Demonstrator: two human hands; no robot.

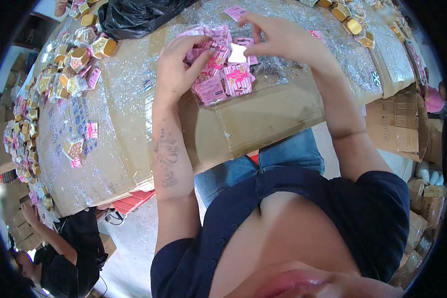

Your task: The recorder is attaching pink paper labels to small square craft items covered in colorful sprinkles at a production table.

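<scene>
A loose pile of small pink printed cards (211, 89) lies near the front edge of the cardboard-covered table. My left hand (178, 64) rests at the pile's left side, its thumb and forefinger apart over the cards; its other fingertips are hidden. To the right, my right hand (283, 39) hovers with thumb and forefinger spread and nothing visible between them. Its thumb is close to a white card (237, 53) lying on the pile. A single pink card (235, 13) lies beyond, near my right fingertips.
Gold-edged, plastic-wrapped packets (79, 57) crowd the left side; more gold pieces (352, 25) lie at the far right. A black plastic bag (139, 17) sits at the back. Cardboard boxes (395, 121) stand at right. Another person (67, 253) works at lower left.
</scene>
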